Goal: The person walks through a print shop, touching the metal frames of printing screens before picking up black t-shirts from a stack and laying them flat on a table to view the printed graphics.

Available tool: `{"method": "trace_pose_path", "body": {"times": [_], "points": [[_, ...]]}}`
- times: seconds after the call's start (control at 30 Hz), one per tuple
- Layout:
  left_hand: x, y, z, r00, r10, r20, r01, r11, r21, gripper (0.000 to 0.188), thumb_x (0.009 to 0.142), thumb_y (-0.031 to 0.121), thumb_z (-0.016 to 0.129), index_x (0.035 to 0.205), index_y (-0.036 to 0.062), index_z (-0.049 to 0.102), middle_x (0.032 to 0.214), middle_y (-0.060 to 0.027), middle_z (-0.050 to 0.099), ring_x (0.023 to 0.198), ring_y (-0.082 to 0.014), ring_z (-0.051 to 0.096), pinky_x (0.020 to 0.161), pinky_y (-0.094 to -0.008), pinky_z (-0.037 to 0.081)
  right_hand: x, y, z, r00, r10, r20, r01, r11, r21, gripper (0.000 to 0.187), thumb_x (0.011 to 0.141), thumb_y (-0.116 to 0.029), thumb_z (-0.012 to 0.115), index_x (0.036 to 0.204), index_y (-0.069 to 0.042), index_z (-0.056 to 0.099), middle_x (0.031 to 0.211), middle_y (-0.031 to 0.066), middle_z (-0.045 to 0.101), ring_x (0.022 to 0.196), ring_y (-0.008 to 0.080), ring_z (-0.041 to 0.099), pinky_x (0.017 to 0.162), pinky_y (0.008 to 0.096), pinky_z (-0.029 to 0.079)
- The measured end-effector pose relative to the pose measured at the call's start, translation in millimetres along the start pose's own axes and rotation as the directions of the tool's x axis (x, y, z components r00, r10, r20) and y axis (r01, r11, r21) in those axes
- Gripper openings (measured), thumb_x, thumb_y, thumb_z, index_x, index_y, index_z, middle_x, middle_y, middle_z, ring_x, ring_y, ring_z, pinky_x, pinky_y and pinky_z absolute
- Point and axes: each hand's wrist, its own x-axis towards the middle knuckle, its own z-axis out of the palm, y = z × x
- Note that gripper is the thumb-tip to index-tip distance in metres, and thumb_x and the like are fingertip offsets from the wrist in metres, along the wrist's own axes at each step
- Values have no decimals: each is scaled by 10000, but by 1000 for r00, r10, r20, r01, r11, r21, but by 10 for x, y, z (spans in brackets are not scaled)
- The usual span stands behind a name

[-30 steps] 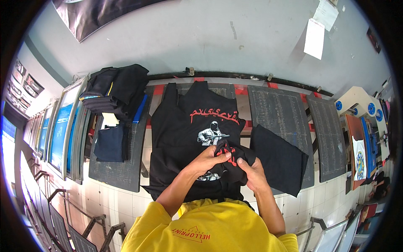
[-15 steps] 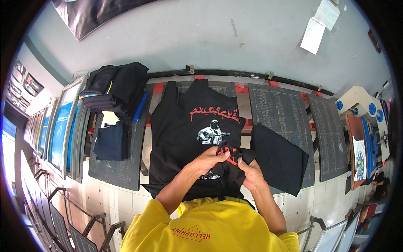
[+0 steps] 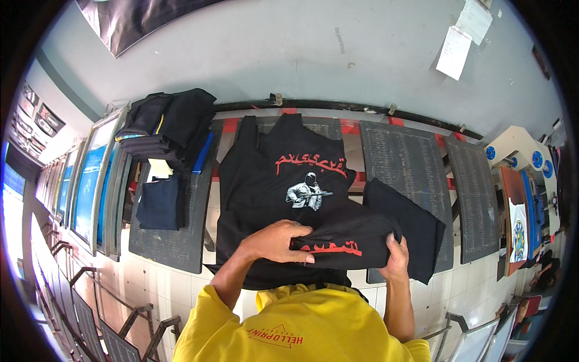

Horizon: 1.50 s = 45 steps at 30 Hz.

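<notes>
A black tank top (image 3: 247, 175) lies flat, with red lettering and a grey-white hooded figure printed on its chest. Over its lower part, near my body, a second black garment (image 3: 338, 232) with red lettering is stretched sideways between my hands. My left hand (image 3: 278, 240) holds its left side, thumb below and fingers above the lettering. At the other end, my right hand (image 3: 396, 258) grips the garment's right edge, thumb on top. The lower part of the cloth is folded and partly hidden by my hands.
Dark printing boards (image 3: 407, 157) stand in a row along the grey wall. Folded dark cloth (image 3: 410, 232) lies to the right. At left is a stack of black garments (image 3: 166, 127) above folded navy cloth (image 3: 160, 205). Framed screens (image 3: 90, 187) lean further left.
The bunched black garment has been spread out flat. My right hand has moved right and my left hand slightly left and down, so more of its red lettering shows.
</notes>
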Motion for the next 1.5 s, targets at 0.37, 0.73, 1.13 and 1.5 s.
{"method": "trace_pose_path", "body": {"times": [0.37,0.73,1.13,1.5], "points": [[-525,230,-769,987,-41,-153,98,917,386,321,654,289,849,833,68,700,818,-64,672,896,-238,613,929,-367,389,-502,-220,-361,952,-225,209,205,972,111,225,842,-144,679,1034,-48,613,1119,173,645,991,305,648,872,411,521],[-1003,406,-1216,837,-116,-535,391,810,436,289,520,3,735,798,67,694,744,-53,665,724,-246,632,795,-334,419,-225,-607,-199,585,-283,760,79,953,293,308,929,-262,587,965,19,708,825,169,699,637,270,671,599,331,516],[-907,249,-1371,679,-70,-731,-243,918,-314,144,835,113,692,830,-6,610,814,-155,646,698,-191,635,620,-271,508,193,-790,-119,499,-322,805,163,947,278,159,936,-227,571,919,-75,615,835,110,635,690,239,614,638,351,493],[706,-1278,-1605,570,-7,-822,537,761,365,773,806,177,749,1425,-26,332,1427,-296,398,1292,-371,472,1028,-389,425,1938,-32,-274,967,-162,-199,-37,680,-732,591,976,-386,559,1375,38,457,1348,142,534,1170,215,532,975,343,436]]}}
